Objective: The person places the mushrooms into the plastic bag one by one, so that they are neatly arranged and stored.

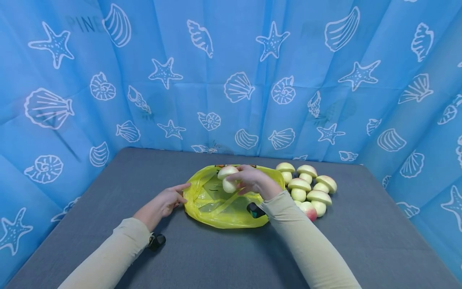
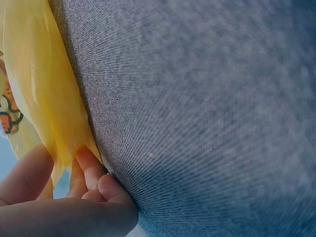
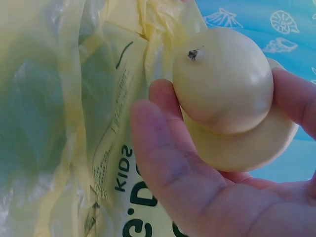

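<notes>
A yellow plastic bag lies on the grey cloth with its mouth spread wide. My left hand is at the bag's left rim; in the left wrist view the thumb and fingers pinch the yellow film. Over the opening, my right hand holds a toy mushroom with a pale stem and a rounded cap. The right wrist view shows thumb and fingers around this mushroom, with dark print on the bag behind it.
Several more toy mushrooms stand close together right of the bag, partly behind the right sleeve. One at the front shows a red patch. A blue curtain with white shells and starfish hangs along the far edge of the grey table.
</notes>
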The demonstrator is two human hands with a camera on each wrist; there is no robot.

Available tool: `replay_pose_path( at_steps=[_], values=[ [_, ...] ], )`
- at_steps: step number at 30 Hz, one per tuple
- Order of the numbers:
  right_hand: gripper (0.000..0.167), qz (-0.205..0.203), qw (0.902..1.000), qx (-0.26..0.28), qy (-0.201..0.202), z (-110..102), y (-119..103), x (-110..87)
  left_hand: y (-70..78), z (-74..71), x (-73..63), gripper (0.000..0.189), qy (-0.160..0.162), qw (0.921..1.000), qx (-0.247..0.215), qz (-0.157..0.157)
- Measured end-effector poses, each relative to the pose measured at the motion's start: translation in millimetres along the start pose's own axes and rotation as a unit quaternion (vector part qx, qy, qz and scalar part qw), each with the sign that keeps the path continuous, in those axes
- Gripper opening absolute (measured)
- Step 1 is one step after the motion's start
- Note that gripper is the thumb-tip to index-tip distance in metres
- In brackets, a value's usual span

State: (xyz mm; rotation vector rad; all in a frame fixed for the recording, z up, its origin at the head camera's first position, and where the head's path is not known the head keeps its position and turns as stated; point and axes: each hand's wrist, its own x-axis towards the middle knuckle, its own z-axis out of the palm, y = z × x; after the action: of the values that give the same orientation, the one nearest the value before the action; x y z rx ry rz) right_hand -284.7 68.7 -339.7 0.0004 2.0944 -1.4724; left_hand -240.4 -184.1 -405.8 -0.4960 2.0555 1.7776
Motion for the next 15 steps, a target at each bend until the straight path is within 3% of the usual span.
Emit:
replay_pose_path(
  at_steps=[15],
  values=[
    [0.05, 0.014, 0.9999, 0.004, 0.005, 20, 3, 16.3, 1.4, 0.4, -2.0, 0.066, 0.007, 1.0, 0.003, 0.001]
  ],
)
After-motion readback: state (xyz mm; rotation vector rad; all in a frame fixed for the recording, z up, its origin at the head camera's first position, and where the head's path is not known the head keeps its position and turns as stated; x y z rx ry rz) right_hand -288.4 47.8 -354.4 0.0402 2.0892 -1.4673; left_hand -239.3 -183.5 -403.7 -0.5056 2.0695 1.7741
